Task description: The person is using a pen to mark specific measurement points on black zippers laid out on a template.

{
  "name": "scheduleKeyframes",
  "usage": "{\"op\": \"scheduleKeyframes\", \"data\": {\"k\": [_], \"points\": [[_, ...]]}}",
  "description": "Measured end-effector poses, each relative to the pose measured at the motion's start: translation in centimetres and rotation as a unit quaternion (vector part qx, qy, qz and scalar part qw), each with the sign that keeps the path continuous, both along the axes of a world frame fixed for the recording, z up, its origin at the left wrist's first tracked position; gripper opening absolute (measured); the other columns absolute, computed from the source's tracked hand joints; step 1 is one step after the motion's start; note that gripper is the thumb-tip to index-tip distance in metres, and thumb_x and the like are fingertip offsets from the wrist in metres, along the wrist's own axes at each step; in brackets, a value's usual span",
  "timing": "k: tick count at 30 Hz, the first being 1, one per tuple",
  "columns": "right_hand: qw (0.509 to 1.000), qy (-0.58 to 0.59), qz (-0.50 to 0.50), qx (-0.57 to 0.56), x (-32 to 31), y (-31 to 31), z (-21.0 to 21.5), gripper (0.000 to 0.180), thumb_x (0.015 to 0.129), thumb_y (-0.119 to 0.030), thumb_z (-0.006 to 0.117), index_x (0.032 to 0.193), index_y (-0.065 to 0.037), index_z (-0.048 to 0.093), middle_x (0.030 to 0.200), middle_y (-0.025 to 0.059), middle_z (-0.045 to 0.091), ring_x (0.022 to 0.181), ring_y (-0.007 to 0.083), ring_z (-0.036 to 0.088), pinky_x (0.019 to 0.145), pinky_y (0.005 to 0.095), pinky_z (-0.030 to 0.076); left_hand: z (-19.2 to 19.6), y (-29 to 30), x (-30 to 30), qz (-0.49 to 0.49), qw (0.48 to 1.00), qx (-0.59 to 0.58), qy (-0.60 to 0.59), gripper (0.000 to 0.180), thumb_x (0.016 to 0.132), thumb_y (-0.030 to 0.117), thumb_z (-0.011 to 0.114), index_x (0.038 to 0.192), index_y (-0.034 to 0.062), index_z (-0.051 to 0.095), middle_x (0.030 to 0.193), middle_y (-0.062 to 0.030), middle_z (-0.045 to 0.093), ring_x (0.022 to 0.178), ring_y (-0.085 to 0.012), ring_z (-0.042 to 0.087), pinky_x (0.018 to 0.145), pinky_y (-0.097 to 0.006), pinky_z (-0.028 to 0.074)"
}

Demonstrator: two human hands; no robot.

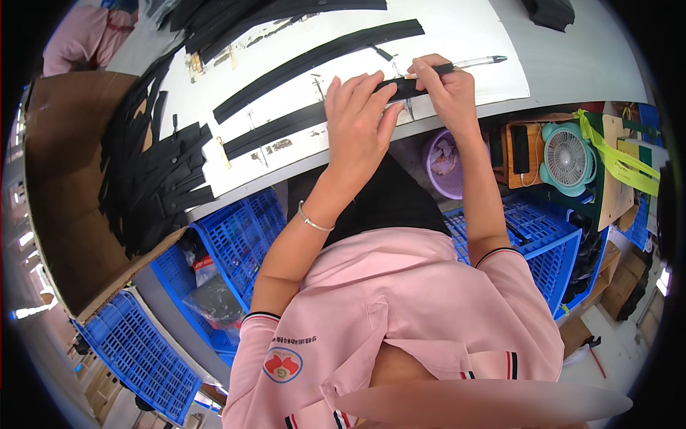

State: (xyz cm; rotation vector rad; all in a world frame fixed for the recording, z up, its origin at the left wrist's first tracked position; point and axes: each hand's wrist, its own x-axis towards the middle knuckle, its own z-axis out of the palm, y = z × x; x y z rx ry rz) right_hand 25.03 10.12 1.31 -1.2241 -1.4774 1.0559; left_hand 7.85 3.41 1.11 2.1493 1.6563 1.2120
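Note:
My left hand lies with fingers outstretched on a long black fabric strip, pressing it against a white board. Part of the strip is hidden beneath that hand. Close to its right end, my right hand pinches a pen with a clear barrel and black grip, its point down by the strip. Further back on the board lies a second black strip, with a small black piece beside its right part.
A cardboard box with a heap of black strips stands left. More black strips lie at the back. Below the table edge are blue crates, a purple basket and a teal fan. Another person's pink sleeve shows far left.

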Motion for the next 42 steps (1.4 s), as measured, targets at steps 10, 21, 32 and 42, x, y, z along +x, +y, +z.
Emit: {"op": "scheduleKeyframes", "data": {"k": [10, 21, 32, 42], "points": [[0.999, -0.022, 0.032, 0.01, 0.1, 0.2, -0.8, 0.025, 0.098, -0.016, 0.069, 0.087, 0.007, 0.071, 0.088, 0.0001, 0.076, 0.063, 0.0041, 0.055, 0.055, 0.024, 0.044, -0.8, 1.9, 1.2, 0.02, 1.0, 0.008, -0.009, 0.016, 0.084, 0.008, 0.077, 0.1, 0.0057, 0.077, 0.112, -0.0053, 0.071, 0.109, -0.0275, 0.061, 0.102, -0.041, 0.041], [0.992, -0.101, 0.023, 0.066, -0.1, 0.4, -1.6, 0.024, 0.096, -0.019, 0.072, 0.084, 0.002, 0.072, 0.083, 0.0, 0.075, 0.057, 0.0109, 0.057, 0.055, 0.0259, 0.045, -1.3, 2.1, 1.4, 0.023, 0.999, 0.02, -0.024, 0.014, 0.08, 0.006, 0.077, 0.094, 0.0035, 0.075, 0.11, -0.0088, 0.068, 0.109, -0.0291, 0.059, 0.106, -0.05, 0.04], [0.995, -0.02, 0.094, 0.013, 1.1, -0.3, -0.3, 0.018, 0.098, -0.012, 0.067, 0.084, -0.001, 0.07, 0.073, -0.0017, 0.063, 0.064, 0.0023, 0.05, 0.057, 0.021, 0.039, -1.4, 1.8, 1.3, 0.04, 0.999, 0.015, -0.022, 0.016, 0.081, 0.01, 0.08, 0.096, 0.008, 0.079, 0.114, -0.004, 0.072, 0.112, -0.0273, 0.061, 0.103, -0.041, 0.04], [0.977, -0.144, 0.067, 0.139, 0.7, 0.0, -1.3, 0.021, 0.093, -0.017, 0.071, 0.08, -0.001, 0.069, 0.066, 0.003, 0.064, 0.051, 0.015, 0.057, 0.052, 0.0291, 0.044, -1.4, 1.9, 1.4, 0.046, 0.998, 0.018, -0.028, 0.016, 0.08, 0.01, 0.08, 0.095, 0.0083, 0.08, 0.112, -0.0043, 0.072, 0.112, -0.0272, 0.061, 0.102, -0.042, 0.041]]}}
